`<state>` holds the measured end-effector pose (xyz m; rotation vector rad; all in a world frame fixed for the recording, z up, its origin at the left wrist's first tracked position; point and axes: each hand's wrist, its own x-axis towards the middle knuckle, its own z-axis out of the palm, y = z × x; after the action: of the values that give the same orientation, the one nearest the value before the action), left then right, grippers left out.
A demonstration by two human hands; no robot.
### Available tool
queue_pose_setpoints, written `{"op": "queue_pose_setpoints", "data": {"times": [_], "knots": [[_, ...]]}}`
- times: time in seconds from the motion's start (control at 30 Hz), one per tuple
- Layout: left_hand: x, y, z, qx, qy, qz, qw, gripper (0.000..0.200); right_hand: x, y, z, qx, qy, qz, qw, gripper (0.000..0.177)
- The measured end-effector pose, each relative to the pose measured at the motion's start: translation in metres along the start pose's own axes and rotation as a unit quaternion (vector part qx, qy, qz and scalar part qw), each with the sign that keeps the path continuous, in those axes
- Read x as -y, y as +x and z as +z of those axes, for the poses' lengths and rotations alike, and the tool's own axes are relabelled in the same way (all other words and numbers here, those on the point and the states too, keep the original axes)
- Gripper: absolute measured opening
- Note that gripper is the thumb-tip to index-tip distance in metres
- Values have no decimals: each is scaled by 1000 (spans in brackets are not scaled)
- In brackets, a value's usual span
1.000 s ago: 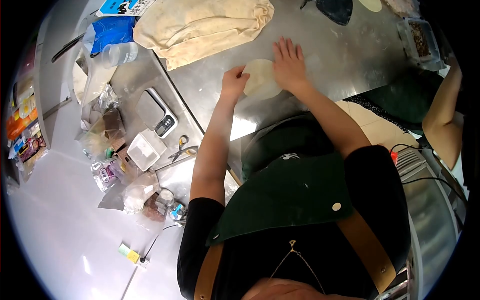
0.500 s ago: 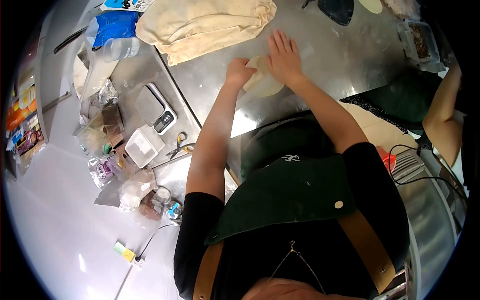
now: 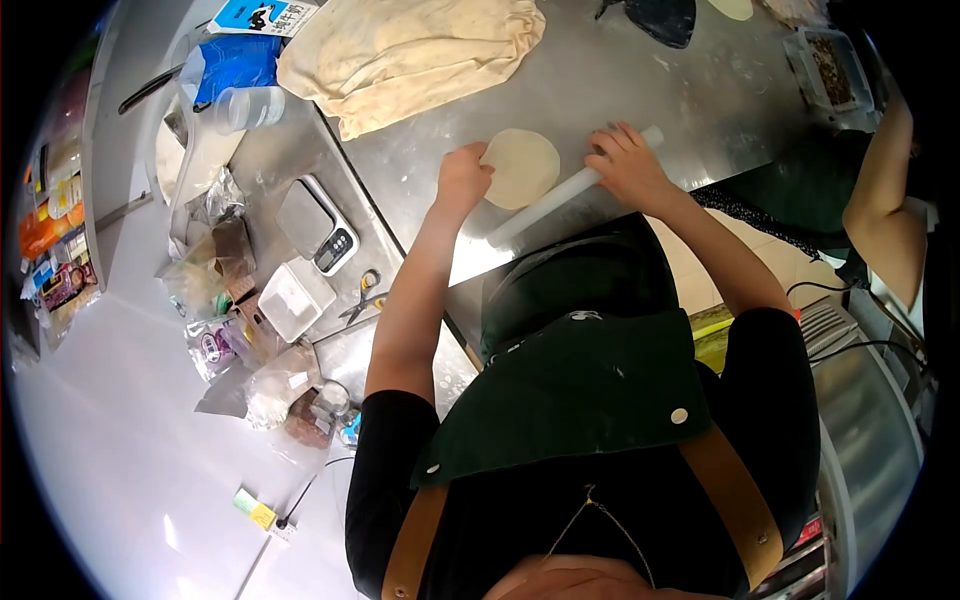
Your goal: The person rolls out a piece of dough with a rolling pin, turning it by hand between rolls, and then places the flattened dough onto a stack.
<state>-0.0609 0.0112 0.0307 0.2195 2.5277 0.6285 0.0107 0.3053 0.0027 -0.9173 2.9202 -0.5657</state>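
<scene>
A round, flat piece of pale dough (image 3: 522,165) lies on the steel worktable (image 3: 690,95). My left hand (image 3: 463,178) rests at the dough's left edge, fingers curled and touching it. My right hand (image 3: 627,165) grips a white rolling pin (image 3: 555,196) that lies along the dough's near side, running from lower left to upper right.
A large cream cloth (image 3: 410,50) covers the far table. To the left are a digital scale (image 3: 317,224), a white plastic box (image 3: 296,299), scissors (image 3: 362,297), bags of ingredients and a blue packet (image 3: 230,62). Another person's arm (image 3: 888,190) and a filled container (image 3: 832,68) are at right.
My right hand has left the top of the dough and now holds the rolling pin beside it. The dough, lifted at one edge half a second ago, lies flat again.
</scene>
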Motion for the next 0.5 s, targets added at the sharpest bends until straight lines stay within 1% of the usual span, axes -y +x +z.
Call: {"op": "queue_pose_setpoints", "data": {"times": [0.1, 0.2, 0.3, 0.4, 0.5], "knots": [[17, 5, 10, -4, -27, 3, 1000, 28, 7, 26, -13, 0, -21, -18, 1000, 33], [27, 5, 11, 12, -118, -11, 993, 30, 8, 44, 8, -14, 23, 5, 1000, 38], [39, 13, 18, 34, -165, -31, 985, 31, 23, 71, 37, -74, -14, 101, 992, 43], [47, 16, 27, 24, -251, -55, 966, 31, 40, 68, 55, -85, -27, 208, 974, 47], [33, 15, 20, 19, -312, -60, 948, 31, 43, 42, 59, -57, -38, 196, 978, 53]]}}
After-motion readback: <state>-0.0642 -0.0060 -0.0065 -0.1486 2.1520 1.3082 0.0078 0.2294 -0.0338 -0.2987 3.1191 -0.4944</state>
